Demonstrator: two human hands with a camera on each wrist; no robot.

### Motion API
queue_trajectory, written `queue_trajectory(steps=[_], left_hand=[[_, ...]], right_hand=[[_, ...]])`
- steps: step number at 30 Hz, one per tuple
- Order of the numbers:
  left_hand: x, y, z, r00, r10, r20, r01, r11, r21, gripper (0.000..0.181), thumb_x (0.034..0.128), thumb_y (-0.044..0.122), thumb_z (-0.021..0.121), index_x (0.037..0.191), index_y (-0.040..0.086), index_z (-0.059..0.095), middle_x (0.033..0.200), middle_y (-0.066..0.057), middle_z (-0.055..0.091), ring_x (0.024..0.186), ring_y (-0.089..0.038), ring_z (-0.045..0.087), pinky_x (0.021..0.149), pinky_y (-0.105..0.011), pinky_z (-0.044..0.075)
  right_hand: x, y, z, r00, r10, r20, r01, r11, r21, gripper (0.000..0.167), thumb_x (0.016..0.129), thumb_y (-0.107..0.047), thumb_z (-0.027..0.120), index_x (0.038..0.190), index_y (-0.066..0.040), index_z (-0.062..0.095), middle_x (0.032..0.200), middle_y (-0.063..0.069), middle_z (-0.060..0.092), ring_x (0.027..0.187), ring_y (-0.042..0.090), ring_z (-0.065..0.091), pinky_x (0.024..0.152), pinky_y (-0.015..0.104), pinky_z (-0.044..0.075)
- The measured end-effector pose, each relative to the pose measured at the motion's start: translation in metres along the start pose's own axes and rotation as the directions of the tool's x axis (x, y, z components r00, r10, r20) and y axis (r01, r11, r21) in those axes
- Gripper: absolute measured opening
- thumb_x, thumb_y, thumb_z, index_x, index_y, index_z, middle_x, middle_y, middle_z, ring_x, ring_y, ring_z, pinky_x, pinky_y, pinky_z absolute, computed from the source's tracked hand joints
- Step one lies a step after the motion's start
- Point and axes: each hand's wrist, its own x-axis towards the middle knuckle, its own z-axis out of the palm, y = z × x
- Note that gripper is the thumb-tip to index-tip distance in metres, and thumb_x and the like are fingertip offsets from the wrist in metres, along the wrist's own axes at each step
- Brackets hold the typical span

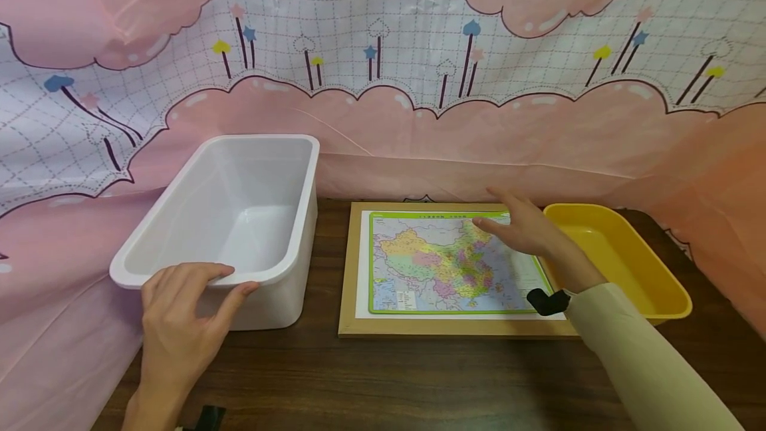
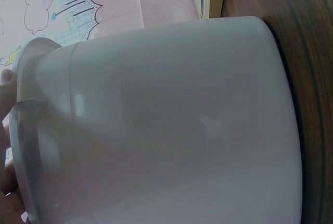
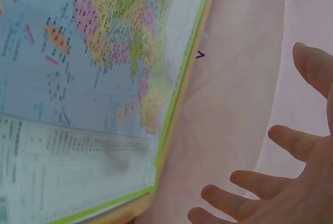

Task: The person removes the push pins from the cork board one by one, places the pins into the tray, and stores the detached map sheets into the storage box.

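In the head view, 2 hands work over 1 dark wood-grain table (image 1: pixel 359 378). The left hand (image 1: pixel 179 318) grips the near rim of 1 white plastic tub (image 1: pixel 281 271), its fingers curled over the edge and its thumb against the outside. The tub stands upright along the table's left edge.

Near the far edge, right of the tub, lies 1 wooden board (image 1: pixel 349 271), bearing 1 white sheet (image 1: pixel 362 285) and 1 green-bordered map of China (image 1: pixel 431 265). A line of print runs along the map's top border, and 1 legend block sits near its bottom; both are too small to read. The right hand (image 1: pixel 532 231) hovers above the board's far right corner, fingers extended and clear of the map. 1 yellow plastic tray (image 1: pixel 634 265) sits near the table's far right corner, at the board's right end; whether it overlaps the board cannot be told. Behind hangs a pink-and-white printed sheet (image 1: pixel 419 128).

In the left wrist view, the thumb presses the tub's rim, with other fingers partly visible beyond it. 1 strip of the board shows past the tub.

In the right wrist view, the thumb and 4 fingers are spread, holding nothing, beside the map; its rows of small characters are blurred.
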Motion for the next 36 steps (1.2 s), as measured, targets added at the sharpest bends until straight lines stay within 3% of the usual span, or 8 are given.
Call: queue_trajectory(steps=[7,12,17,22,32,36], left_hand=[[-0.001,-0.001,-0.001,1.000,0.007,0.003,-0.007,1.000,0.001,0.063,0.0958,0.060,0.069,0.089,-0.002,0.074,0.081,-0.017,0.071,0.083,-0.035,0.060,0.107,-0.022,0.030],[0.000,-0.002,0.000,1.000,0.015,0.003,-0.015,1.000,0.003,0.062,0.0960,0.060,0.069,0.089,-0.002,0.074,0.080,-0.016,0.071,0.083,-0.035,0.060,0.106,-0.023,0.031],[-0.001,-0.003,-0.001,1.000,0.017,0.009,-0.017,1.000,0.009,0.062,0.0963,0.060,0.068,0.089,-0.001,0.074,0.080,-0.016,0.071,0.082,-0.035,0.060,0.106,-0.023,0.030],[-0.001,-0.003,-0.002,1.000,0.022,0.010,-0.022,1.000,0.009,0.062,0.0963,0.060,0.068,0.090,-0.001,0.074,0.080,-0.016,0.071,0.082,-0.035,0.060,0.106,-0.023,0.031],[0.000,-0.004,-0.001,1.000,0.030,-0.003,-0.030,1.000,0.000,0.062,0.0961,0.060,0.068,0.089,-0.001,0.075,0.079,-0.015,0.070,0.080,-0.034,0.059,0.105,-0.022,0.031],[0.000,-0.004,-0.002,1.000,0.028,-0.003,-0.028,1.000,-0.001,0.062,0.0960,0.060,0.068,0.088,-0.001,0.075,0.079,-0.015,0.070,0.080,-0.034,0.059,0.104,-0.022,0.031]], right_hand=[[0.008,0.008,0.013,0.999,0.030,0.026,-0.031,0.997,0.071,0.092,0.104,-0.059,0.058,0.170,-0.009,0.017,0.173,0.027,0.024,0.156,0.058,0.025,0.122,0.077,0.024],[0.012,0.015,0.022,0.995,0.085,0.049,-0.090,0.990,0.106,0.092,0.103,-0.052,0.064,0.169,-0.005,0.022,0.174,0.030,0.018,0.157,0.059,0.019,0.122,0.079,0.021],[0.017,0.023,0.032,0.982,0.163,0.095,-0.166,0.986,0.032,0.098,0.098,-0.050,0.072,0.167,0.000,0.023,0.168,0.038,0.022,0.155,0.061,0.021,0.121,0.077,0.025],[0.019,0.029,0.039,0.959,0.252,0.133,-0.247,0.968,-0.052,0.103,0.092,-0.051,0.077,0.166,-0.002,0.025,0.165,0.043,0.022,0.152,0.063,0.020,0.122,0.076,0.025],[0.019,0.033,0.047,0.951,0.282,0.129,-0.270,0.957,-0.105,0.104,0.087,-0.046,0.082,0.166,-0.005,0.028,0.163,0.043,0.023,0.149,0.066,0.017,0.120,0.079,0.019],[0.020,0.032,0.047,0.949,0.293,0.117,-0.282,0.954,-0.101,0.105,0.086,-0.045,0.084,0.165,-0.005,0.029,0.163,0.044,0.020,0.146,0.068,0.019,0.119,0.079,0.022]])
